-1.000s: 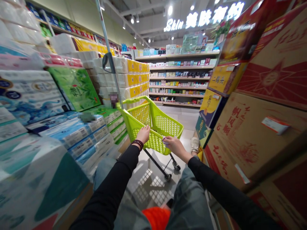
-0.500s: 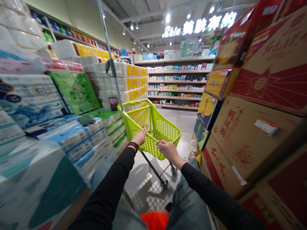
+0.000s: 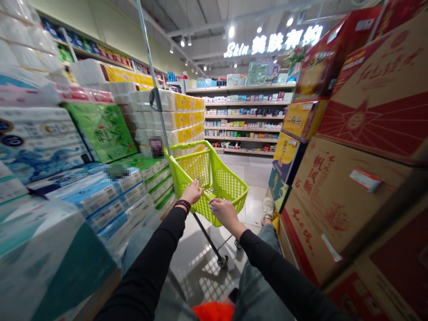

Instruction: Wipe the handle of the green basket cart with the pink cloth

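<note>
A bright green plastic shopping cart (image 3: 230, 180) stands in front of me, its basket walls full of holes. My left hand (image 3: 193, 191), with a dark beaded bracelet on the wrist, is at the near rim, fingers stretched out and slightly spread; whether it touches the rim I cannot tell. To its right, my right hand (image 3: 224, 211) is closed around a small whitish-purple crumpled piece (image 3: 212, 205), perhaps cloth or tissue. This hand is in front of the basket's near wall. Nothing large shows inside the basket.
Packs of tissue paper (image 3: 100, 191) are piled on the left, with toilet-roll packs (image 3: 187, 107) behind. Cardboard boxes (image 3: 337, 196) stack high on the right. A metal pole (image 3: 150, 58) rises beside the cart. Shelves of small goods (image 3: 247, 103) close off the aisle.
My right hand has moved left, nearer my left hand, with the small piece still in it. The left hand's fingers have spread a little. The cart appears slightly further left.
</note>
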### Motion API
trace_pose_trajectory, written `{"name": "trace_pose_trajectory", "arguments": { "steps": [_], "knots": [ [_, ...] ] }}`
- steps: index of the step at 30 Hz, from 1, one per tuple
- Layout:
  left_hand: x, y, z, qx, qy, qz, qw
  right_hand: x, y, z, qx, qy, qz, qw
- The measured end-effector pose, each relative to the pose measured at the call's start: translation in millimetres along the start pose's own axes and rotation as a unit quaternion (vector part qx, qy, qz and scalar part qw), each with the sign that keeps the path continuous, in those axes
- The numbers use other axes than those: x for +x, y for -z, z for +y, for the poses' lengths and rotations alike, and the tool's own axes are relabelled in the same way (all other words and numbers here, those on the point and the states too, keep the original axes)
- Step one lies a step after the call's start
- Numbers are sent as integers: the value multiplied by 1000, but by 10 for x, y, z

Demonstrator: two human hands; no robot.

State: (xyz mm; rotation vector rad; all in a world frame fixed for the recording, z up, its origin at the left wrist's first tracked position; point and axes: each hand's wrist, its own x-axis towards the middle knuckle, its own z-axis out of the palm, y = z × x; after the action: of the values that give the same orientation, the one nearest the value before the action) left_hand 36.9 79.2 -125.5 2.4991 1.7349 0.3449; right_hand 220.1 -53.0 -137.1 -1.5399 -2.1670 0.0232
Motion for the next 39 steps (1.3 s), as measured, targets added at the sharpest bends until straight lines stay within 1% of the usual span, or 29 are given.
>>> {"name": "trace_pose_trajectory", "arguments": {
  "steps": [3,5,8,10,12,15,18,21,24,27,29,32,36,38,39],
  "knots": [
    [-45,-171,62,-59,38,48,996,89,-21,-65,30,-8,14,999],
    [-75,-284,121,-114,76,90,987,178,-54,-110,53,-23,26,998],
    [-81,-349,181,-183,128,129,966,319,-135,-168,80,-41,50,995],
    [-63,-312,180,-217,158,125,955,370,-196,-173,85,-41,68,993],
    [-46,-245,158,-245,176,101,948,354,-241,-132,82,-27,73,994],
    [-51,-166,142,-261,173,76,946,212,-245,-1,76,5,62,995],
    [-82,-142,198,-262,160,77,949,48,-168,126,69,25,50,996],
    [-97,-134,287,-272,166,83,944,28,-67,152,42,-2,28,999],
    [-70,-103,324,-280,180,82,939,182,-20,65,14,-46,18,999],
    [-16,-55,277,-300,186,75,933,368,-57,-62,5,-80,17,997],
    [19,-28,220,-320,190,69,926,415,-106,-115,5,-82,16,997],
    [49,-15,153,-340,187,66,919,313,-149,-89,21,-37,22,999],
    [52,-49,165,-336,188,63,921,72,-64,75,58,49,11,997],
    [46,-76,205,-322,198,62,924,38,-3,117,59,55,-8,997],
    [44,-89,227,-314,202,64,925,55,14,113,57,40,-15,997]
  ]
}}
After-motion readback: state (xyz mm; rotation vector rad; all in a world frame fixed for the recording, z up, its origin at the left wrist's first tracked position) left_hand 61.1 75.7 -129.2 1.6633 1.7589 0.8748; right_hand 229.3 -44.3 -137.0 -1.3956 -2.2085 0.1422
